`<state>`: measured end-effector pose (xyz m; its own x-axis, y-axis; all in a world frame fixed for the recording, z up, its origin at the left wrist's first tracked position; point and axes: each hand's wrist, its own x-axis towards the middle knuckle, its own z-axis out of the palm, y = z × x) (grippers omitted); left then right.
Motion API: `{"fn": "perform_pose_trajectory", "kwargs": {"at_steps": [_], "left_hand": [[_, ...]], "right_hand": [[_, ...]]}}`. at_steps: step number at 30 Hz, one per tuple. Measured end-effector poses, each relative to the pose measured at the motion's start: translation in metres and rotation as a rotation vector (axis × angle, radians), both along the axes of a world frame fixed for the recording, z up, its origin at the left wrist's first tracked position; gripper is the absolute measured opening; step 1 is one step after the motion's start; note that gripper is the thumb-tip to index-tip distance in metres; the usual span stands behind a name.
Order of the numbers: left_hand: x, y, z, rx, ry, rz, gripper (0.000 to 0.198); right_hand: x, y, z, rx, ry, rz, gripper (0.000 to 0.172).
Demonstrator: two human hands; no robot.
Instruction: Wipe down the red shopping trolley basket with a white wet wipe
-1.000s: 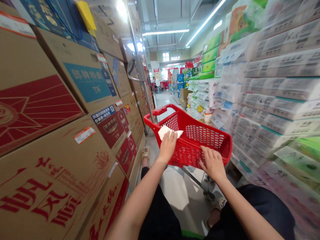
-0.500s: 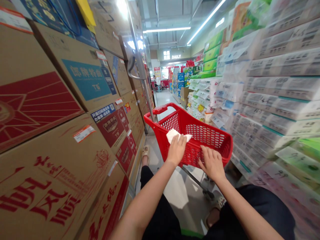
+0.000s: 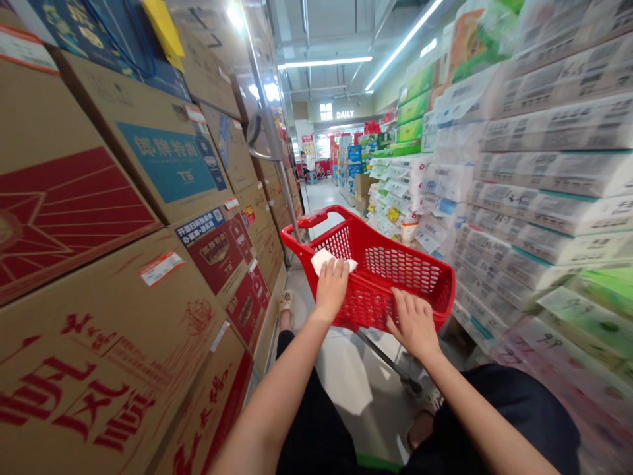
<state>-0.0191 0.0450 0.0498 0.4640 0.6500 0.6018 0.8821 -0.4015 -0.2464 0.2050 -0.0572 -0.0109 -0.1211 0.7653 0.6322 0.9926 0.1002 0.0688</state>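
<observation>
A red plastic shopping cart (image 3: 403, 267) with perforated basket walls stands before me, its handle toward the left. My left hand (image 3: 332, 285) presses a folded white cloth (image 3: 324, 258) onto the top rim of the near side, left of the middle. My fingers lie over the cloth and hide part of it. Farther right, my right hand (image 3: 413, 320) is closed over the same rim, fingers hooked over the edge. Inside the visible part of the basket I see only red plastic.
Stacked cardboard cartons (image 3: 163, 343) form a wall close on my left, beside a metal pole with a loop (image 3: 270, 135). Plastic-wrapped tissue packs (image 3: 539, 191) are piled high on my right. The aisle floor (image 3: 321, 191) runs ahead toward a seated person (image 3: 310, 165) far off.
My left hand has slid leftward along the rim with the cloth, toward the cart's handle end. My right hand keeps its hold on the rim. The whole view has shifted slightly.
</observation>
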Motion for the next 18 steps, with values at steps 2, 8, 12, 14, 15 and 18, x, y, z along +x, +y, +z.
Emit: {"fn": "perform_pose_trajectory", "kwargs": {"at_steps": [2, 8, 12, 14, 15, 18], "left_hand": [[0.025, -0.014, -0.016, 0.008, 0.025, -0.065, 0.046], [0.032, -0.025, -0.026, -0.001, 0.129, -0.27, 0.05], [-0.011, 0.001, -0.004, -0.036, 0.053, -0.15, 0.051], [-0.016, 0.007, -0.001, -0.049, -0.003, -0.063, 0.05], [-0.013, 0.005, -0.002, -0.053, -0.019, -0.042, 0.049], [0.015, -0.009, -0.018, -0.057, -0.019, -0.08, 0.049]], "right_hand": [[-0.006, 0.001, 0.001, 0.003, 0.007, 0.001, 0.068], [-0.003, 0.002, 0.0, 0.008, -0.028, 0.063, 0.073], [-0.002, 0.002, 0.0, 0.007, -0.043, 0.066, 0.073], [-0.007, 0.001, 0.001, 0.011, -0.03, 0.055, 0.075], [-0.01, 0.001, 0.002, 0.01, -0.022, 0.05, 0.075], [-0.018, 0.0, 0.004, 0.009, 0.004, 0.042, 0.077]]}}
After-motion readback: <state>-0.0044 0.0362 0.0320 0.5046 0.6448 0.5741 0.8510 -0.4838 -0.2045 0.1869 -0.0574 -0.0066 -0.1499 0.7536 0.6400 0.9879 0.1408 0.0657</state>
